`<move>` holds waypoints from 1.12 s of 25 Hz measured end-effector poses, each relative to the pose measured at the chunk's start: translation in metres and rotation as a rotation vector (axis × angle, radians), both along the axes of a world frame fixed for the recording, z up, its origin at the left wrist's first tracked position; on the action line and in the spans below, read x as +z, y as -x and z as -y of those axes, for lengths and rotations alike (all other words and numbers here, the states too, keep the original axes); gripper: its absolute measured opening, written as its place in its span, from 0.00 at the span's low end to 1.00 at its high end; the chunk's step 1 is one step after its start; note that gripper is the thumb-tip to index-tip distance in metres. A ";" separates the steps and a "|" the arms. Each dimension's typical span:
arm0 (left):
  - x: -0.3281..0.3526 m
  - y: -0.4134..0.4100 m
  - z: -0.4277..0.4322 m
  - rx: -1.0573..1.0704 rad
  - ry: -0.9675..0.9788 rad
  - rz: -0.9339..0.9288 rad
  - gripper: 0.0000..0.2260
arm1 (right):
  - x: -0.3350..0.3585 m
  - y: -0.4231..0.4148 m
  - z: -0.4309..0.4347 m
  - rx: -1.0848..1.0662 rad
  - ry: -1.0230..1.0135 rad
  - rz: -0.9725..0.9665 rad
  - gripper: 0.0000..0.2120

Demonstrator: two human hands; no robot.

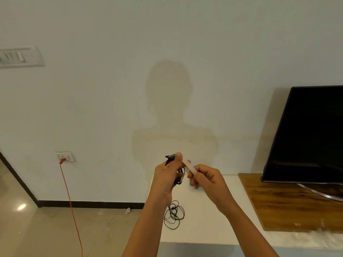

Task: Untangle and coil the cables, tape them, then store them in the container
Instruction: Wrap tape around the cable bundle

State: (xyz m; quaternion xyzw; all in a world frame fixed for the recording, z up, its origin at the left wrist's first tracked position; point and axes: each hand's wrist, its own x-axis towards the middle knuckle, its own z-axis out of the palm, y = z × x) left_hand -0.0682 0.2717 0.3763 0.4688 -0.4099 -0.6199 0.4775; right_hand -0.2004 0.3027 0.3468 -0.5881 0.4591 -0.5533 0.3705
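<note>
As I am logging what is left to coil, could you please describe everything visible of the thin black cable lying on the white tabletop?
The thin black cable lies on the white tabletop near its left edge, in a loose, untidy bunch of overlapping loops. It looks like slim, flexible wire. No tape shows on it; its ends are too small to make out. Nothing but the tabletop visibly touches it; the left forearm passes beside it.

Two bare forearms (239,221), uncovered down to the lower edge, bare left hand (167,176), bare right hand (207,178)
</note>
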 end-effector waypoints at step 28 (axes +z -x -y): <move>0.012 0.011 -0.014 0.162 0.059 -0.124 0.07 | 0.015 -0.012 -0.004 0.006 -0.023 0.061 0.14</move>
